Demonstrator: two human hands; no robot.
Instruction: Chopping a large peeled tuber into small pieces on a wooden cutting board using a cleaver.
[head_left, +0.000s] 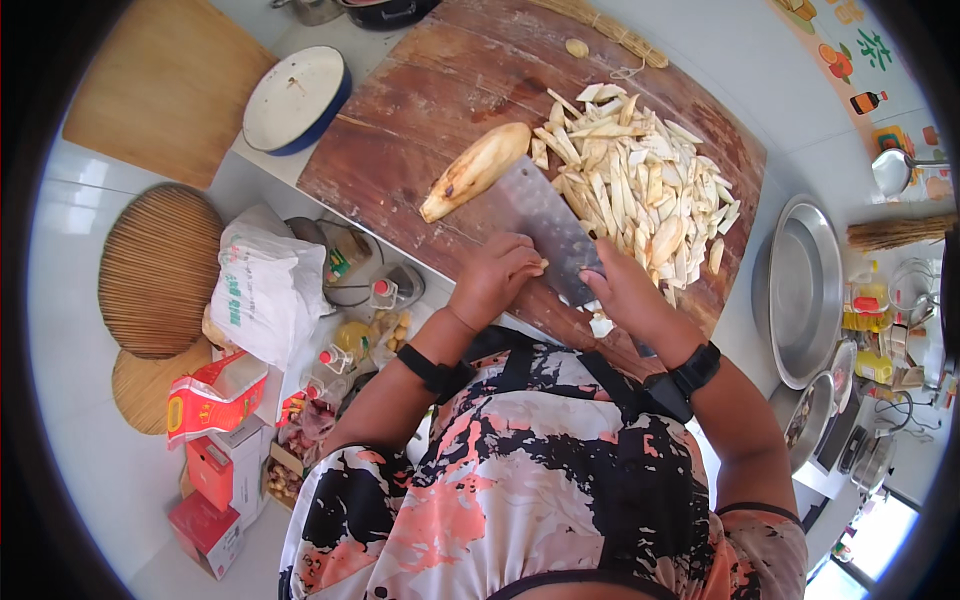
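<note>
My right hand (626, 285) grips a broad metal cleaver (546, 225), its blade reaching up and left over the wooden cutting board (420, 82). Just left of the blade, my left hand (499, 277) has its fingers bent around a small pale piece (544, 264); most of that piece is hidden. A long peeled vegetable, possibly an eggplant (476, 172), lies whole beyond my left hand, near the blade's far end. Right of the cleaver spreads a large heap of pale cut vegetable pieces (637, 180). A few white bits (601, 325) lie between my wrists, close to the board's near edge.
A blue-rimmed enamel basin (296, 97) stands left of the board, and a large metal basin (806, 292) on the right. A straw or reed bundle (607, 28) lies along the far edge, near a small roundish yellowish item (577, 48). Bottles and a white plastic bag (262, 285) are at the left.
</note>
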